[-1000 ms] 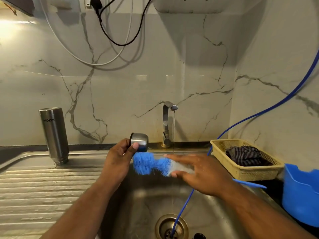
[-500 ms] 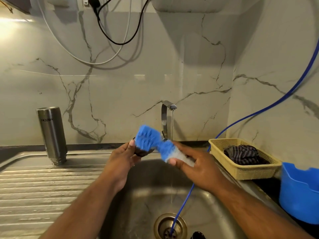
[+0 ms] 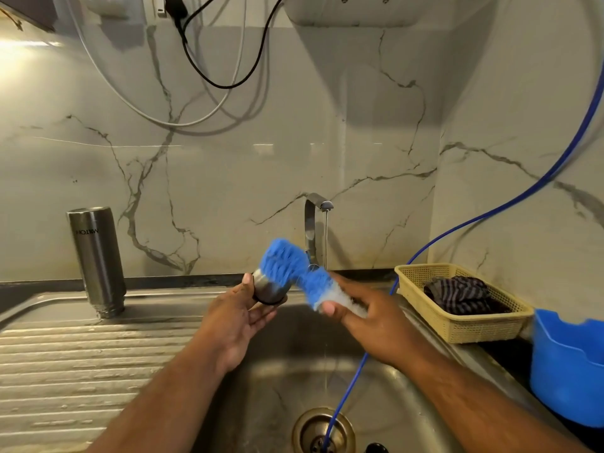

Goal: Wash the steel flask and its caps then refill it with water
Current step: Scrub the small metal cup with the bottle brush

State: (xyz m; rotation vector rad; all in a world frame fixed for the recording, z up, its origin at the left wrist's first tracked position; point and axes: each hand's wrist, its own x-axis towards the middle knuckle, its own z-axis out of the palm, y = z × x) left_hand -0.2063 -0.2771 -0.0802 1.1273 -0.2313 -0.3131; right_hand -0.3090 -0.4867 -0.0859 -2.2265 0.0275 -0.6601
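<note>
My left hand [image 3: 237,317] holds a small steel cap [image 3: 268,291] over the sink basin [image 3: 385,387]. In my right hand [image 3: 369,318] I grip a blue and white bristle brush [image 3: 294,269], whose blue head presses against the top of the cap. The steel flask [image 3: 97,259] stands upside down on the ribbed draining board [image 3: 65,364] at the left, apart from both hands. A thin stream of water runs from the tap [image 3: 315,223] just behind the brush.
A blue hose [image 3: 464,223] comes down from the upper right into the sink drain [image 3: 322,433]. A yellow basket [image 3: 467,325] with a dark striped cloth sits right of the sink. A blue plastic tub [image 3: 568,367] stands at the far right. Cables hang on the marble wall.
Both hands have risen. The brush head swung up from below the cap to on top of it, and the cap turned in my left hand.
</note>
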